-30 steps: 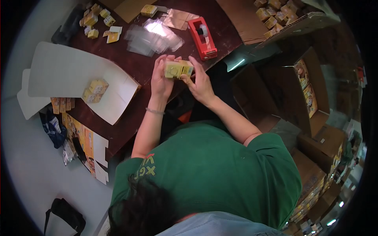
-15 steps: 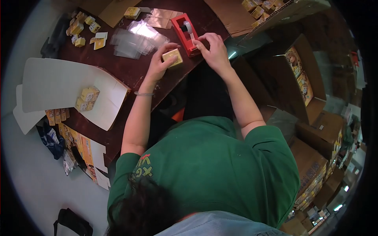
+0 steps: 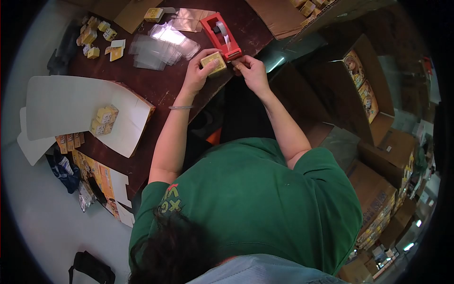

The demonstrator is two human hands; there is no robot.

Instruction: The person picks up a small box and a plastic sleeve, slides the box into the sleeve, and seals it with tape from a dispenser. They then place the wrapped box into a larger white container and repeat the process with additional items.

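My left hand (image 3: 197, 71) is closed around a small yellow box (image 3: 213, 63), its thumb lying across the top face. Just beyond the box stands a red tape dispenser (image 3: 221, 37) with a roll of clear tape. At the dispenser's near, cutting end, my right hand (image 3: 252, 72) is closed in a pinch, thumb against fingertips. Whatever sits in that pinch is too small to make out. The two hands are close together over the table edge, with the box left of the right fingertips.
Clear plastic sleeves (image 3: 163, 47) lie on the dark table (image 3: 146, 87), with several small yellow boxes (image 3: 90, 35) at the far left. More yellow boxes (image 3: 104, 119) rest on a white card sheet (image 3: 66, 104). Open cartons (image 3: 350, 94) stand to the right.
My right hand has come down and left from above the dispenser's side to its cutting end, its fingers now pinched. My left hand and the yellow box have moved right, closer to it.
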